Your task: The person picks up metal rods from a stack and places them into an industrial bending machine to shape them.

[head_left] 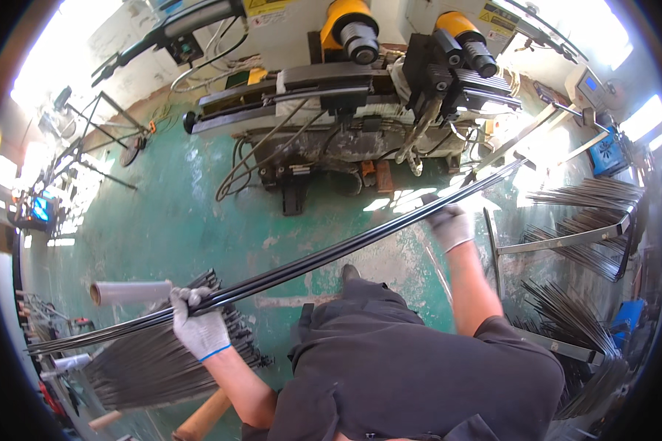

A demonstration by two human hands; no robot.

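A bundle of long, thin dark metal rods [331, 252] slants across in front of me, its left part lower in view and its right part higher. My left hand [195, 323], in a grey-white glove with a blue cuff edge, is closed round the bundle toward its left end. Toward the right end my gloved right hand [450, 224] grips the same rods, slightly blurred, with part of its fingers hidden by them. Under and beside my left hand lies a large stack of similar dark rods [158, 367]. A roll of clear film [131, 292] lies just beyond that stack.
Ahead stands a machine with a long bed [324, 81] and yellow-and-black cylinders [353, 33]. More rods [588, 246] lie on metal racks [559, 241] at right, near a blue box [609, 152]. A cardboard tube [202, 417] lies at lower left. The floor [198, 213] is worn green.
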